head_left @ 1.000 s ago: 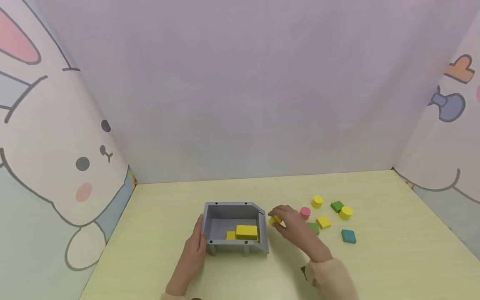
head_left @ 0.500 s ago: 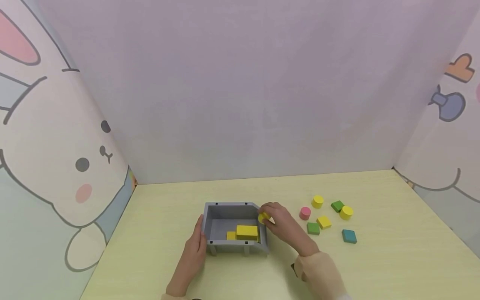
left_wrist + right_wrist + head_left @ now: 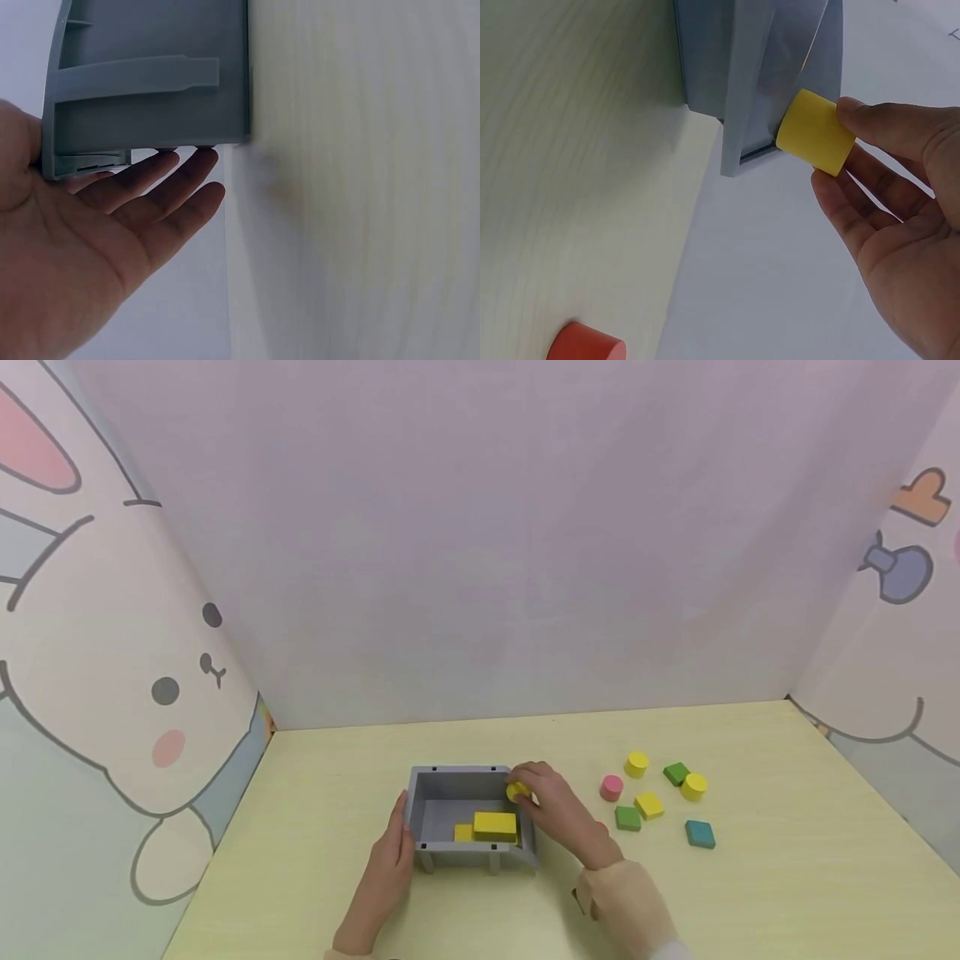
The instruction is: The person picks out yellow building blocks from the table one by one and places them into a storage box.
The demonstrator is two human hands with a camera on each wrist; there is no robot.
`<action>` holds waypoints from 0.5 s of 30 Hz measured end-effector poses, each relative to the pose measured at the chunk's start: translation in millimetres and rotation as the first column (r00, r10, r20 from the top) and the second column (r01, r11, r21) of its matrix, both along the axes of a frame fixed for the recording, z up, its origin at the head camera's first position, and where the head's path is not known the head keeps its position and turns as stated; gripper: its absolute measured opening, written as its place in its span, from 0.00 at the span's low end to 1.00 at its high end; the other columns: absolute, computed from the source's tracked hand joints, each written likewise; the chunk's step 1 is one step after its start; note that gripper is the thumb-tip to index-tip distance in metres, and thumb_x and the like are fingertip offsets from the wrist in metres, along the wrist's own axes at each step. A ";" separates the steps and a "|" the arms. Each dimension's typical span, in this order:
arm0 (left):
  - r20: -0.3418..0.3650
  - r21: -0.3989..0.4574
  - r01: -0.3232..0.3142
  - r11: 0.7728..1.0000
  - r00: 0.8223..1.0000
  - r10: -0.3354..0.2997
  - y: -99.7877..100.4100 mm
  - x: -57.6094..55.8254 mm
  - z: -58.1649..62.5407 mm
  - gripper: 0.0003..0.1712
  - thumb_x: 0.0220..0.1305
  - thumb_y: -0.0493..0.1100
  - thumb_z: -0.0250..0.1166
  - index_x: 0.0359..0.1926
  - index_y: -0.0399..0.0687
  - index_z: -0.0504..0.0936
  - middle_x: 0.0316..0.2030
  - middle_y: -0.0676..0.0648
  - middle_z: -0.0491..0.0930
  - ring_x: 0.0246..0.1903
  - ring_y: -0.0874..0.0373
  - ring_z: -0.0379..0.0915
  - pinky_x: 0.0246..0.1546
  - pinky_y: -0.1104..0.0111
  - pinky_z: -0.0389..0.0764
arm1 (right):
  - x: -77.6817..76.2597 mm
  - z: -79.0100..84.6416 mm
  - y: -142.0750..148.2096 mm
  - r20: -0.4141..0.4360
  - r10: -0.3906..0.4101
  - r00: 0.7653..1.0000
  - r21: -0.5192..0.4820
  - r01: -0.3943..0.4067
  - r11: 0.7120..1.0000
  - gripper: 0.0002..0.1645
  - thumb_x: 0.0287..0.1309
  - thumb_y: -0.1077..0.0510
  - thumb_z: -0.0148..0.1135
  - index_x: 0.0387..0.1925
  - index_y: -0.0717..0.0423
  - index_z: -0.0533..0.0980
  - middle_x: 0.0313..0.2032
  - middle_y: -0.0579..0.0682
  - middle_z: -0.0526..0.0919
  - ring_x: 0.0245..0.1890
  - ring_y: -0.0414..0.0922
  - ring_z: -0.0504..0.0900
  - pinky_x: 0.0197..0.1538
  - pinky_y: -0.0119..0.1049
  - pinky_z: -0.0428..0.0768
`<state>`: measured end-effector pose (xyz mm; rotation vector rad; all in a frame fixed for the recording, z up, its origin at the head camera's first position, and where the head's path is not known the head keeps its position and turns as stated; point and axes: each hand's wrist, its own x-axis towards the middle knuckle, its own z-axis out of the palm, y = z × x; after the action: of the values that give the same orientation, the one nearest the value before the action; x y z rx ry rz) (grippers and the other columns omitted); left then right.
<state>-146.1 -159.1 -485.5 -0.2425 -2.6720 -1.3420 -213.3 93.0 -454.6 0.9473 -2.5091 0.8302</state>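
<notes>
A grey open-front storage bin (image 3: 450, 810) stands on the table, its lowered front facing right. Straight fingers of my left hand (image 3: 385, 864) lie along its left wall; in the left wrist view they touch the wall of the bin (image 3: 150, 37). Between thumb and fingertips, my right hand (image 3: 555, 806) pinches a yellow cylinder block (image 3: 516, 791) over the bin's right opening, near the back corner. The right wrist view has this yellow cylinder (image 3: 816, 133) right at the bin's lip. Inside the bin lie a large yellow rectangular block (image 3: 495, 827) and a flatter yellow block (image 3: 463, 832).
Right of the bin lie a pink cylinder (image 3: 611, 788), yellow cylinders (image 3: 637, 765) (image 3: 693, 787), green blocks (image 3: 628, 818) (image 3: 677, 773), a yellow square block (image 3: 649, 805) and a teal block (image 3: 701, 834). A red cylinder (image 3: 585, 345) is partly hidden by my right wrist in the head view.
My right hand has carried the yellow cylinder leftward from beside the bin to over its right opening. The left hand and the bin have stayed put.
</notes>
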 end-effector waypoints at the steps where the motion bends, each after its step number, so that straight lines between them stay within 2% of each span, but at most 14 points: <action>1: -0.001 -0.001 0.000 1.000 1.000 0.000 -0.1 0.1 -0.1 0.27 0.71 0.37 0.37 0.69 0.38 0.47 0.65 0.29 0.56 0.62 0.42 0.54 0.60 0.44 0.61 | 0.1 0.0 -0.4 -0.005 0.001 1.000 -0.003 -0.001 1.000 0.14 0.42 0.70 0.66 0.36 0.63 0.78 0.38 0.56 0.82 0.41 0.51 0.77 0.43 0.46 0.82; 6: 0.003 -0.007 -0.002 1.000 1.000 0.002 -0.3 0.2 -0.1 0.27 0.71 0.37 0.38 0.69 0.38 0.47 0.65 0.29 0.54 0.63 0.41 0.50 0.60 0.44 0.61 | 0.9 -0.9 -2.4 -0.005 0.001 1.000 0.000 -0.001 1.000 0.14 0.43 0.69 0.66 0.37 0.62 0.78 0.39 0.55 0.82 0.42 0.50 0.77 0.44 0.45 0.82; 15: -0.011 -0.009 -0.001 1.000 1.000 0.000 -0.4 -0.4 -1.5 0.27 0.71 0.36 0.38 0.69 0.37 0.47 0.65 0.29 0.55 0.63 0.41 0.52 0.60 0.43 0.62 | 1.0 -3.0 -9.7 -0.017 0.020 1.000 0.003 -0.020 1.000 0.15 0.42 0.71 0.66 0.37 0.62 0.78 0.39 0.55 0.82 0.42 0.49 0.77 0.44 0.44 0.82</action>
<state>-146.5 -159.5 -487.0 -0.2495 -2.6698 -1.3245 -212.4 83.3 -457.6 0.9787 -2.4909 0.8207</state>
